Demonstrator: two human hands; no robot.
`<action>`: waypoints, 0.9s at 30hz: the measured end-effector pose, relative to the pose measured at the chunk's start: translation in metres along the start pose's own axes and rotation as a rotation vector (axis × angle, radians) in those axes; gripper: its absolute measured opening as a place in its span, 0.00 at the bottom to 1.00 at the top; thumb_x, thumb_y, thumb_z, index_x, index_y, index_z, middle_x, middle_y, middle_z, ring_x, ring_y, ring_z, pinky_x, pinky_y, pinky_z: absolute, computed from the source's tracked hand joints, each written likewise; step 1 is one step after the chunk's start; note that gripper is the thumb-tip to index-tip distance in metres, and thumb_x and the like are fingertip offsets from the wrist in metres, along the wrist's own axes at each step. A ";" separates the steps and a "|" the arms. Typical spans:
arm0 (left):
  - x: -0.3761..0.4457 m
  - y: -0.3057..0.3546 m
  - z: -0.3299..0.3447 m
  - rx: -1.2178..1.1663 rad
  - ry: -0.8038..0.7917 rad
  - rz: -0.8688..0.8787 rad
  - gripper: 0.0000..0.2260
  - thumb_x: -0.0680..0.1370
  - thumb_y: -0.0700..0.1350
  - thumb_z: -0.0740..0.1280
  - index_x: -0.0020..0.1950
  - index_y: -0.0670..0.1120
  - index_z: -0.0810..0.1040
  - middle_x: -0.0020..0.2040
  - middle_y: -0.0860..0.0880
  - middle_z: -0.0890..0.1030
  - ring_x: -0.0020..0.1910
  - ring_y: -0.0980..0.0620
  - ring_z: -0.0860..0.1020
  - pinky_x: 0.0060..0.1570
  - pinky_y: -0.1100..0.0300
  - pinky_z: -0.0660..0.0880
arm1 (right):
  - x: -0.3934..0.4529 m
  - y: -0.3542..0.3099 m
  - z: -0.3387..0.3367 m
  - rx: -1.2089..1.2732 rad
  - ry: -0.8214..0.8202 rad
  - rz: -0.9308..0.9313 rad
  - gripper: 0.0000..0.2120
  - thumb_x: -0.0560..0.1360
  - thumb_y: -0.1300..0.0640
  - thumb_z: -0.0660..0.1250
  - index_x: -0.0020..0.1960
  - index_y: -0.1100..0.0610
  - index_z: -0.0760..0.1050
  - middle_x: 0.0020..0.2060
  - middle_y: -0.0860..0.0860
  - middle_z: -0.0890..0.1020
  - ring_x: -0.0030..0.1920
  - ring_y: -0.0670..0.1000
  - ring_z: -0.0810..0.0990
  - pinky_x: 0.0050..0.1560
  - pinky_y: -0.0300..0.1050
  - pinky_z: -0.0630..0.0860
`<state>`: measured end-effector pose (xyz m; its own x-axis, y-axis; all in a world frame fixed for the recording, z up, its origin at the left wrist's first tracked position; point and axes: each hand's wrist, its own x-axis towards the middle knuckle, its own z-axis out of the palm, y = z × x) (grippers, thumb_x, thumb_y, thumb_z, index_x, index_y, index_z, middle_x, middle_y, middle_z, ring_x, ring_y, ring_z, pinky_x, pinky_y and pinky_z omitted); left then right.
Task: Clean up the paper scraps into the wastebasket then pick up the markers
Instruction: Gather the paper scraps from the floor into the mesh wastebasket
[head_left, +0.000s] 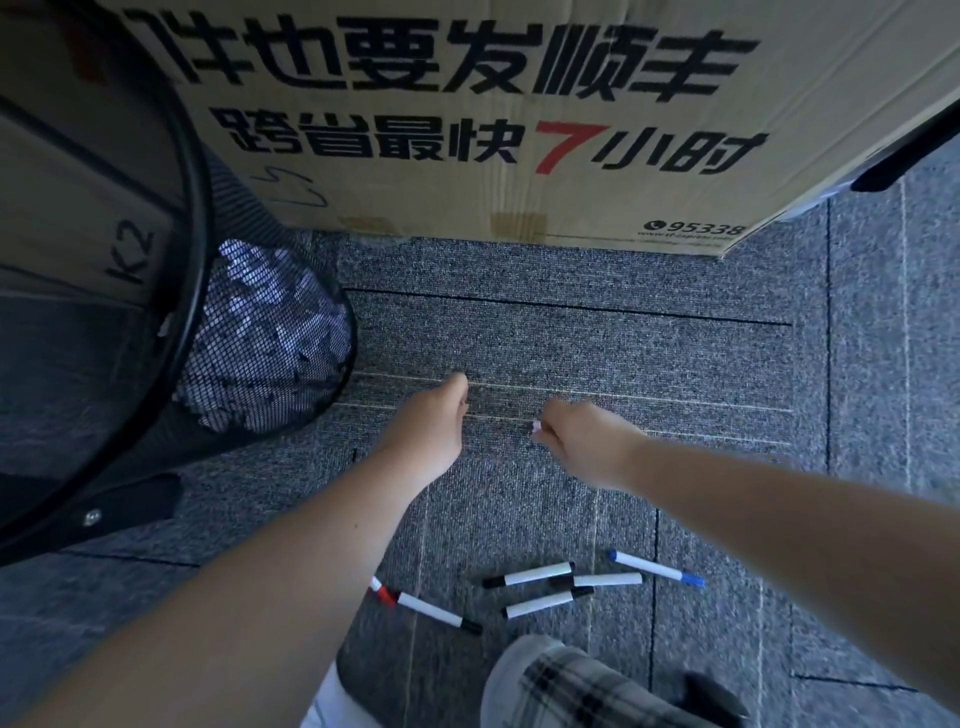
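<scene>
A black mesh wastebasket (197, 218) stands at the left, with white paper scraps (270, 332) showing through its wall. My left hand (434, 421) is closed in a fist over the grey carpet, to the right of the basket; I cannot see anything in it. My right hand (582, 441) hovers beside it, pinching a small white paper scrap (536, 427) at the fingertips. Several white markers lie on the carpet near me: a red-capped one (426, 605), three black-capped ones (530, 575) (597, 580) (548, 603) and a blue one (657, 568).
A large cardboard box (467, 130) with printed black lettering stands upright across the back. Another cardboard box (78, 234) sits behind the basket at the left. My knee in plaid fabric (587, 686) is at the bottom. Grey carpet tiles (623, 353) cover the floor.
</scene>
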<state>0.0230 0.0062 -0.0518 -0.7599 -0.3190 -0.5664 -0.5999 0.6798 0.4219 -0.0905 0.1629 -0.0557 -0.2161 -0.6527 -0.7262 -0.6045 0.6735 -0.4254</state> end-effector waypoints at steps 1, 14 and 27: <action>0.000 -0.001 -0.001 0.008 -0.002 0.001 0.04 0.81 0.41 0.56 0.47 0.43 0.67 0.28 0.50 0.69 0.23 0.52 0.64 0.24 0.59 0.59 | 0.002 -0.001 0.001 -0.010 -0.007 0.027 0.09 0.81 0.57 0.56 0.55 0.61 0.70 0.34 0.50 0.74 0.31 0.48 0.78 0.31 0.43 0.79; -0.004 0.000 -0.011 0.044 -0.027 0.021 0.05 0.80 0.40 0.57 0.45 0.46 0.65 0.29 0.51 0.68 0.24 0.54 0.64 0.25 0.60 0.59 | 0.015 -0.011 0.002 -0.001 -0.038 0.131 0.08 0.78 0.65 0.57 0.56 0.59 0.70 0.36 0.51 0.73 0.35 0.50 0.75 0.32 0.39 0.74; -0.013 0.028 -0.067 0.084 0.011 0.061 0.04 0.81 0.39 0.56 0.46 0.45 0.65 0.30 0.50 0.67 0.25 0.53 0.63 0.25 0.60 0.58 | -0.019 0.006 -0.063 0.232 0.140 0.138 0.09 0.80 0.62 0.55 0.41 0.59 0.70 0.32 0.53 0.73 0.28 0.49 0.73 0.26 0.35 0.72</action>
<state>-0.0004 -0.0150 0.0151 -0.7974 -0.2821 -0.5334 -0.5295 0.7511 0.3943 -0.1386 0.1575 -0.0107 -0.3969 -0.5804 -0.7110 -0.3744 0.8097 -0.4520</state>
